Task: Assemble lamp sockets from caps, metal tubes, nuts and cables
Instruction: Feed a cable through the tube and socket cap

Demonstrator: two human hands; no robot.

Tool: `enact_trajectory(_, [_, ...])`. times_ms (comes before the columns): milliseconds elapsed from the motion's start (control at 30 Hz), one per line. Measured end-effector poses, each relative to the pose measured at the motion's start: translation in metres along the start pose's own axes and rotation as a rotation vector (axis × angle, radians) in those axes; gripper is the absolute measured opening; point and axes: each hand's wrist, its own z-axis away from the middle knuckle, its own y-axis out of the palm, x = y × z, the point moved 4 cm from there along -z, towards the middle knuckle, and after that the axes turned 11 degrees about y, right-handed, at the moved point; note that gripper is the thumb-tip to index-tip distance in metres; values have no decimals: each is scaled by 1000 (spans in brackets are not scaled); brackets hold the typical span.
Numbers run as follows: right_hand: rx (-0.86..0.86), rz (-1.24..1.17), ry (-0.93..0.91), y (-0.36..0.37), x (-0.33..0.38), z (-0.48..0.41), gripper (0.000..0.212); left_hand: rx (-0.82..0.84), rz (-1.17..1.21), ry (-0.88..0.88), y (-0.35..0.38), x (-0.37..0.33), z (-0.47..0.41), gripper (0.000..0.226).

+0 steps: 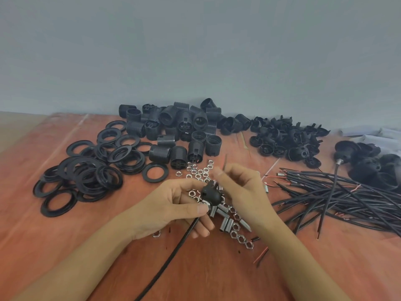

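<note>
Cable: Nearest the camera, a black cable (pixel 173 253) is seen rising from the lower edge of the frame into the hands at centre.
Left hand: The left hand (pixel 173 205) is closed on a black cap (pixel 210 192). The grip is made by thumb and curled fingers, and the cable passes beneath them.
Right hand: The right hand (pixel 238 187) is held just right of the cap with fingers curled. Thin wire ends stand up above it, so the grip is judged to be a pinch on the cable's stripped end, though blur hides the contact.
Step in hand: The cable is judged to be threaded through the cap. Something silver shows at the cap's base by the thumb, but tube or nut cannot be told.
Done: At the right edge a small heap of finished caps (pixel 368 161) is seen, one with a tube and cable fitted.
Left to do: Large stocks lie unused on the bench (pixel 65 246). These are the loose caps (pixel 286 140) at upper right, the cable bundle (pixel 347 198) at right, the nuts (pixel 199 172) and metal tubes (pixel 225 224) at centre, the threaded bodies (pixel 178 127) at the back and the rings (pixel 86 177) at left.
Progress: The task is judged to be at an early stage, with most parts unassembled.
</note>
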Motion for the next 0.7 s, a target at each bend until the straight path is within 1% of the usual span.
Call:
enact_trajectory(67, [67,7,-12,7,-6,2,27,-13,70,-11,2,-1,1,30])
enact_trajectory(133, [37,-19,-35,8,-5,2,24,-42,132,-19,1,0,1,38])
enact_trajectory(233, [-59,-50,-51,0,-4,-1,24,-92,125,-11,-1,2,1,39])
enact_trajectory(300, [-65,-25,-42,0,-4,-1,25,-96,104,-10,0,2,0,35])
enact_trajectory(467, [-24,130,-68,10,-6,4,19,-136,78,20,1,2,0,16])
enact_trajectory(533, [-22,144,-78,9,-4,6,17,-191,35,22,-2,1,-1,22])
enact_trajectory(600, [-10,73,-40,7,-4,5,19,-229,32,29,-4,1,-2,31])
enact_trajectory(667, [9,24,-17,6,-5,4,20,-241,48,35,-5,1,-2,32])
enact_trajectory(700, [18,26,-12,8,-5,4,20,-238,48,34,-5,1,-2,29])
